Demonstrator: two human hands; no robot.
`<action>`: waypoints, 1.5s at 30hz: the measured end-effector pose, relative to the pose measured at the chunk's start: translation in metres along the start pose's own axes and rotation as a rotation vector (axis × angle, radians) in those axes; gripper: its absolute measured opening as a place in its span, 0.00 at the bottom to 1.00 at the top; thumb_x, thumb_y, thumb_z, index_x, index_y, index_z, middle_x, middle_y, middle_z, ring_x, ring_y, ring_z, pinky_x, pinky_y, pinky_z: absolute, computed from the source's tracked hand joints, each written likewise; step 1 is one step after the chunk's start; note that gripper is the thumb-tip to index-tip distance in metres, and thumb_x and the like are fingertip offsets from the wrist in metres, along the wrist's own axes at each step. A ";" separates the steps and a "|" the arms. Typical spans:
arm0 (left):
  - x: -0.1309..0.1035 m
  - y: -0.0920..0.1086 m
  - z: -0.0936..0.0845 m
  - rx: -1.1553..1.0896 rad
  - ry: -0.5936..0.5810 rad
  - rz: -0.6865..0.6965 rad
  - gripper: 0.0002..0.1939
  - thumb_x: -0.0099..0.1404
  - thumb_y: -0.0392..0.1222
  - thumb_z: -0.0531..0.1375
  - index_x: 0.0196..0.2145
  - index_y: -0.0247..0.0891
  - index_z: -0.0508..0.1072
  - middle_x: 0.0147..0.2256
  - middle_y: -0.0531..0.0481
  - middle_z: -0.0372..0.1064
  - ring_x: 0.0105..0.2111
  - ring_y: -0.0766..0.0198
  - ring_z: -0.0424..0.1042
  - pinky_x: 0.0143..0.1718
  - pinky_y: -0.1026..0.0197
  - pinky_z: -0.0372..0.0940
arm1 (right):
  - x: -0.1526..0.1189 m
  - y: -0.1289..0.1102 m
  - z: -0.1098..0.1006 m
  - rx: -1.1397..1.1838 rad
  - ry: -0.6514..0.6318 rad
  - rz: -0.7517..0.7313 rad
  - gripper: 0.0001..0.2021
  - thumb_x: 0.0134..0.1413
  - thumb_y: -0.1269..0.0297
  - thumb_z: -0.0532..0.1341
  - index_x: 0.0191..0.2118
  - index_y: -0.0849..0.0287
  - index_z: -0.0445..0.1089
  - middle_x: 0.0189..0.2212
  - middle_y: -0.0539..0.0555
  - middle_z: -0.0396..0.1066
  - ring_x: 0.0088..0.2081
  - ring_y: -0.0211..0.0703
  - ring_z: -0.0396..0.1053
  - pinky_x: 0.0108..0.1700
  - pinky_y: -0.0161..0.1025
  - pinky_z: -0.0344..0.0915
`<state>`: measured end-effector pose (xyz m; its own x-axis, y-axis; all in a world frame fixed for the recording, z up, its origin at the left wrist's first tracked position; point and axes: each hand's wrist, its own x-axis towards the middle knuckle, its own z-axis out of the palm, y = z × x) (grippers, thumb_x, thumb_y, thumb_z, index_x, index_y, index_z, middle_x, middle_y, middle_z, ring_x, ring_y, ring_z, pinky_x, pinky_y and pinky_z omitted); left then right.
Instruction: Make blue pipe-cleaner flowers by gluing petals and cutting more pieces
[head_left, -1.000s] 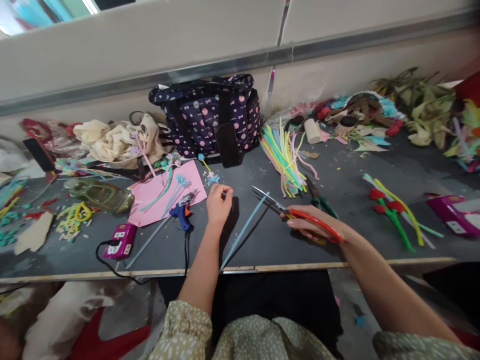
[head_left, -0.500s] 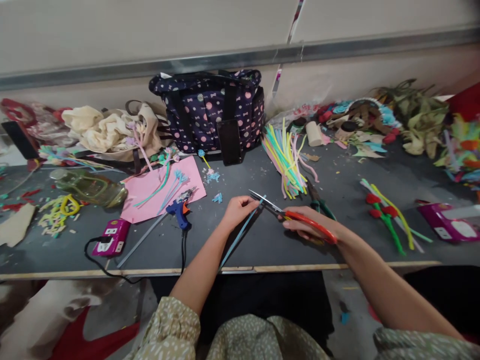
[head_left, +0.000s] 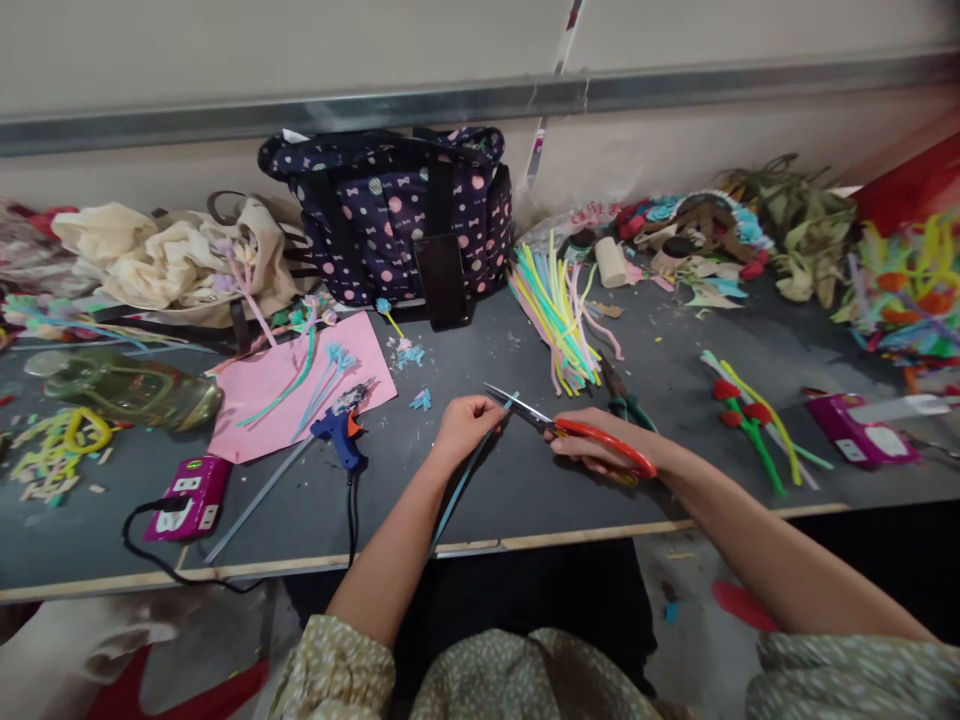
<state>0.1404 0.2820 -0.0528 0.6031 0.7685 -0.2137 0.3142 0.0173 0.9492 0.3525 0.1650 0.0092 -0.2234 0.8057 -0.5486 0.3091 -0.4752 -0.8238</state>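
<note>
Pinched between the fingers of my left hand (head_left: 469, 428) is the end of a blue pipe cleaner (head_left: 457, 492), whose length trails down toward the table's front edge. My right hand (head_left: 600, 443) is wrapped round the red handles of a pair of scissors (head_left: 606, 443). The metal blades point left and lie at the tip of the pipe cleaner, just beside my left fingertips. Small blue snippets (head_left: 421, 399) lie on the dark table (head_left: 420, 500) left of the blades. Beyond my right hand rest dark green-handled pliers (head_left: 626, 405), partly hidden by it.
A bundle of pastel pipe cleaners (head_left: 559, 320) lies behind the scissors. At left are a blue glue gun (head_left: 343, 438), pink paper (head_left: 247, 400), a bottle (head_left: 127, 390) and a purple power strip (head_left: 187, 498). A phone (head_left: 442, 282) leans on a dark patterned bag (head_left: 360, 225).
The view has turned slightly, so the table's contents sit further left. My hands keep nearly the same pose, with the scissor blades still at the blue pipe cleaner's tip.
</note>
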 end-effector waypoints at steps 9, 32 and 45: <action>-0.003 0.007 -0.006 -0.068 -0.062 -0.081 0.15 0.56 0.51 0.62 0.25 0.35 0.72 0.21 0.51 0.69 0.18 0.72 0.57 0.21 0.67 0.50 | 0.001 -0.004 0.001 -0.006 0.017 0.035 0.18 0.51 0.48 0.61 0.38 0.58 0.64 0.23 0.45 0.61 0.17 0.29 0.55 0.15 0.29 0.52; -0.006 0.007 -0.019 -0.131 -0.215 -0.117 0.17 0.52 0.52 0.65 0.29 0.34 0.72 0.23 0.52 0.70 0.16 0.74 0.56 0.17 0.68 0.45 | 0.006 0.002 0.004 -0.034 0.039 -0.009 0.11 0.49 0.57 0.60 0.34 0.59 0.66 0.20 0.44 0.64 0.14 0.30 0.58 0.14 0.28 0.54; -0.004 0.007 -0.021 -0.258 -0.149 -0.119 0.20 0.51 0.54 0.67 0.33 0.33 0.73 0.24 0.53 0.70 0.16 0.76 0.55 0.16 0.69 0.44 | 0.019 0.026 0.012 -0.188 0.080 -0.096 0.13 0.51 0.54 0.60 0.31 0.59 0.65 0.19 0.45 0.62 0.14 0.32 0.62 0.15 0.29 0.56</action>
<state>0.1245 0.2924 -0.0401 0.6803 0.6492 -0.3402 0.2046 0.2775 0.9387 0.3454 0.1637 -0.0247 -0.1884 0.8732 -0.4495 0.4588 -0.3264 -0.8264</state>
